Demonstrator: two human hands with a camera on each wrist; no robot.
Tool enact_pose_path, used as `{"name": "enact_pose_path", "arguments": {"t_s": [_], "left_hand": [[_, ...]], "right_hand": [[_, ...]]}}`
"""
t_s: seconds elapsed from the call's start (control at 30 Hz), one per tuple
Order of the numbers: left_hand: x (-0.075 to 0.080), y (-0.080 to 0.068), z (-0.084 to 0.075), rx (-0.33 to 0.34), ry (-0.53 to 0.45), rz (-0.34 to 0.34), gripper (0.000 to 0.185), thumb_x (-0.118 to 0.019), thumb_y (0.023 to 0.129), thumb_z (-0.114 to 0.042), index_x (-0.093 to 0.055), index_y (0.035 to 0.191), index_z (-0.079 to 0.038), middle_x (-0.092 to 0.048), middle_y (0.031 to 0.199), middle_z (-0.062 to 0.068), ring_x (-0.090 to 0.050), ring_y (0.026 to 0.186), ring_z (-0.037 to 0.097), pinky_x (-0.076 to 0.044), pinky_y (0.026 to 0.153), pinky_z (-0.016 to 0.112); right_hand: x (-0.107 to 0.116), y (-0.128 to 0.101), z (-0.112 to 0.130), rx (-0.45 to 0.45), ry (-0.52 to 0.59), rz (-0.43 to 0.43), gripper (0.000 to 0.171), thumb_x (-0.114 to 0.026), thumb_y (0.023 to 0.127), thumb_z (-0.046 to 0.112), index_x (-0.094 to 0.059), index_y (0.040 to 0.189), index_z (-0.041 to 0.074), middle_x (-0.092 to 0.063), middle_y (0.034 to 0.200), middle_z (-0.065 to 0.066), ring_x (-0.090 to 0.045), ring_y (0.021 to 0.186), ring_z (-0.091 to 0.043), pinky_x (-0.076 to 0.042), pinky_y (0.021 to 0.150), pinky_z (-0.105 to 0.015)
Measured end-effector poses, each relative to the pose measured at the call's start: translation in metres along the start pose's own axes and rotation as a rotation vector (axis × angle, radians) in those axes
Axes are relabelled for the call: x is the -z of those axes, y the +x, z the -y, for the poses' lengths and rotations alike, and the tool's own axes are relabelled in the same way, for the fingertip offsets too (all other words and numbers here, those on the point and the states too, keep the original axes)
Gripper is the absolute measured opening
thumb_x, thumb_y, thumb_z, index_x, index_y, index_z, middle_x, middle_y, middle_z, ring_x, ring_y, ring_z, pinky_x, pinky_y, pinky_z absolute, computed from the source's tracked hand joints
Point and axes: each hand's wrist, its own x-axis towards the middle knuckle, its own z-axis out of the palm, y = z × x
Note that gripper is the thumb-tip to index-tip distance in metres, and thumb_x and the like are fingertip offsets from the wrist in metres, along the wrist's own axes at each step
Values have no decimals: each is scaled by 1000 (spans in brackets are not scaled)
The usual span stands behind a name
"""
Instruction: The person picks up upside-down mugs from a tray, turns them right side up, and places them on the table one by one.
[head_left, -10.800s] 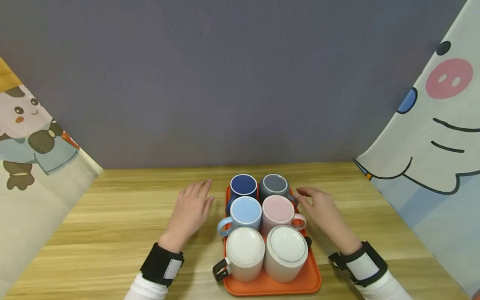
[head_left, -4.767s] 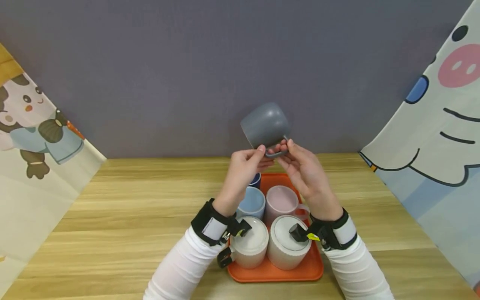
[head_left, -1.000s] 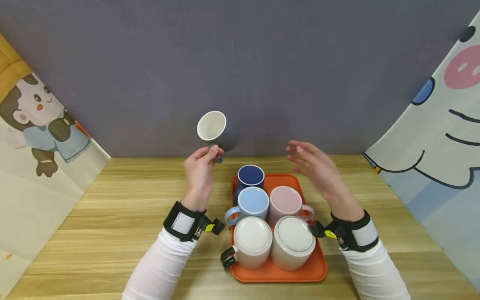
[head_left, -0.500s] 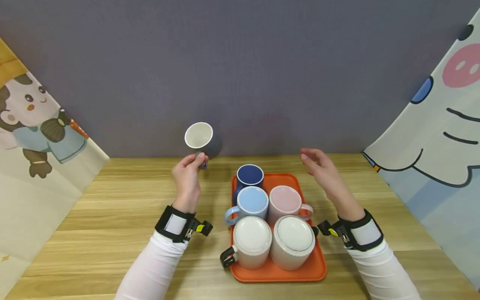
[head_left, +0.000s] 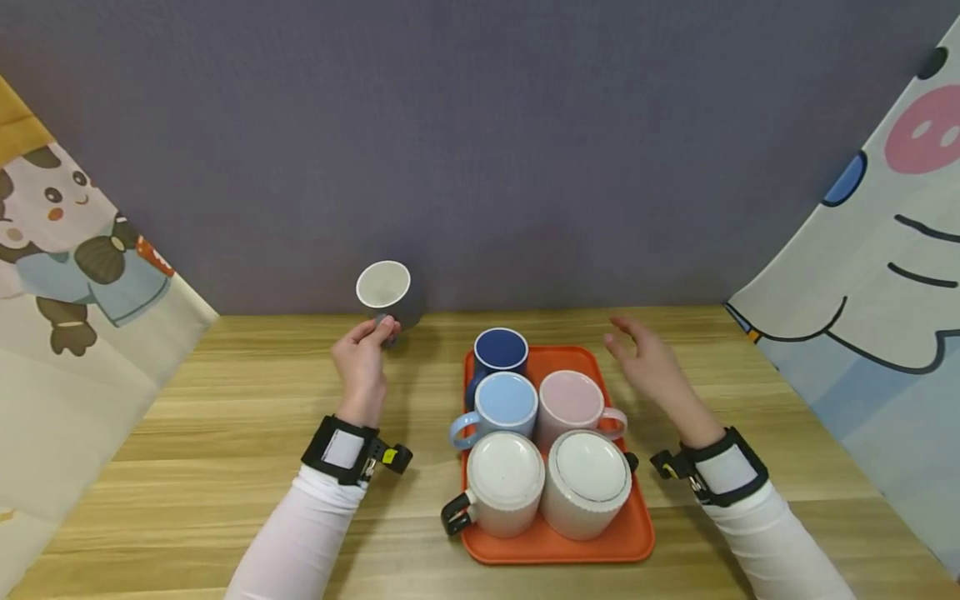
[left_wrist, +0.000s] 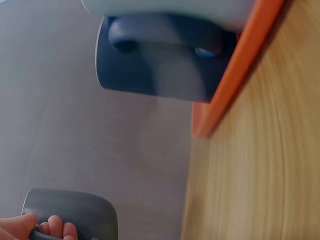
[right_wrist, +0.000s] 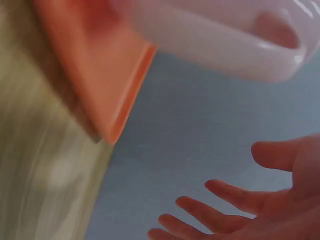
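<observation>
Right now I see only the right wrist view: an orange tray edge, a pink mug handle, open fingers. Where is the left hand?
Observer: The left hand pinches the handle of a grey ceramic mug, left of the orange plastic tray.
Operator: How many mugs are on the tray?
Observer: Five: a dark blue mug, a light blue mug, a pink mug, and two white ribbed mugs.
Operator: Any free place there?
Observer: Yes, the far right corner, behind the pink mug, is bare.

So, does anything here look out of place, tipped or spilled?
Nothing is spilled or damaged. The grey mug is off the orange tray, held tilted by its handle in the left hand, leaving the tray's back right spot bare. The five mugs left on it sit upside down.
</observation>
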Motion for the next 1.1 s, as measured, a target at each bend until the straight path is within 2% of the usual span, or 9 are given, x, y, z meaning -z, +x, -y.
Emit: {"name": "enact_pose_path", "arguments": {"t_s": [0.17,0.47,0.73,1.1], "left_hand": [[6,5,3,7,10,-15,12,-69,82,4,-62,74,-2,-68,60,-2,-68,59,9,-53,66,22],[15,13,8,10,28,-42,14,-69,81,6,-65,71,-3,-67,58,-2,-66,57,9,-53,65,23],[21,22,11,30,65,-32,13,-68,81,6,-62,73,-1,-67,59,-3,-67,59,9,-55,67,25],[30,31,16,55,125,-43,12,-69,81,4,-64,72,-2,-66,58,-5,-67,58,7,-55,66,21]], "right_hand": [[-5,-2,-8,18,-110,0,55,-45,100,32,-37,140,-5,-39,140,-33,-36,128,-51,-30,104,-61],[-11,-8,-18,63,-204,-48,53,-50,97,26,-41,135,-9,-44,132,-38,-38,122,-57,-31,101,-64],[-10,-12,-25,45,-237,-47,52,-52,97,26,-43,134,-9,-44,132,-38,-39,120,-57,-32,100,-65],[-4,-17,-34,5,-255,-32,51,-51,97,25,-43,133,-10,-44,131,-38,-38,120,-57,-30,100,-66]]}}
